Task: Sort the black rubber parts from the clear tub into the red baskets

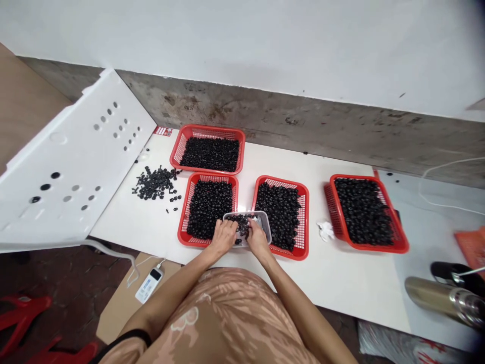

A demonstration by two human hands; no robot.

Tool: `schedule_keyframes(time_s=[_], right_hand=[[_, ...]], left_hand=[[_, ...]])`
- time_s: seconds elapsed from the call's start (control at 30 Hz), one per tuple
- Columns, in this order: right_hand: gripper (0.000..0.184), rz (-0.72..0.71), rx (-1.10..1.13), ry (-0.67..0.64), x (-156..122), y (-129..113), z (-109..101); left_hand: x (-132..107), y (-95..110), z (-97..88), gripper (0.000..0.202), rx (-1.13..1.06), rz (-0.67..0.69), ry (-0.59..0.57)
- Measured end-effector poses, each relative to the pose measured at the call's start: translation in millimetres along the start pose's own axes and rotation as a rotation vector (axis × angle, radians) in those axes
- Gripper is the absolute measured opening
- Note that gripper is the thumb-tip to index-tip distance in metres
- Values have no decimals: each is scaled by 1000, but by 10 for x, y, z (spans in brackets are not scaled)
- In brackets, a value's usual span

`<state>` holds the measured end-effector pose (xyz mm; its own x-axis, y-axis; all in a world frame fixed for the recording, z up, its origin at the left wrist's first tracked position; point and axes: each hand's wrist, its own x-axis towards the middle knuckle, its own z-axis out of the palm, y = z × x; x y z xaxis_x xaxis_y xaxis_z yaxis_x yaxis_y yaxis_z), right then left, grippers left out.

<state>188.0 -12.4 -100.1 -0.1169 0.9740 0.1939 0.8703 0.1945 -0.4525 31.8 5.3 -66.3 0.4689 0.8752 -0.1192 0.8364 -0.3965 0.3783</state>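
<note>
Fingers of my left hand (223,236) and right hand (257,239) are curving down into a shallow clear plastic tub (264,223), and I can't tell whether they're pinching anything. Small black ring-shaped parts (241,226) are lying heaped inside it, glossy and ribbed-looking. The tub is sitting across the edges of two red mesh baskets (182,222) (305,222), both brimming with rings, as are two more (207,132) (364,246). A loose pile (155,183) is spreading over the white tabletop (341,288); a tiny red label (162,131) stays unreadable.
</note>
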Motion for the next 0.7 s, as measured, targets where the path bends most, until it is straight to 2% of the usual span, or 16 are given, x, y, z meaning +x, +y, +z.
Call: schedule_keyframes(time_s=[0.13, 0.2, 0.3, 0.37, 0.5, 0.7], right_hand=[[42, 116, 25, 34, -24, 66, -185], [38, 182, 13, -34, -5, 120, -325], [32, 296, -65, -193, 54, 148, -452], [29, 333, -106, -257, 108, 116, -442], [28, 384, -134, -359, 221, -5, -279], [29, 452, -91, -425, 276, -98, -151]], left_hand=[[-83, -64, 14, 6, -167, -14, 73], [-102, -88, 25, 9, -230, -22, 111], [-103, -142, 44, 16, -251, 45, 116], [-85, -193, 55, 17, -234, 108, 82], [-34, -286, 54, 18, -211, 157, 56], [-30, -308, 4, 15, -280, 75, 108]])
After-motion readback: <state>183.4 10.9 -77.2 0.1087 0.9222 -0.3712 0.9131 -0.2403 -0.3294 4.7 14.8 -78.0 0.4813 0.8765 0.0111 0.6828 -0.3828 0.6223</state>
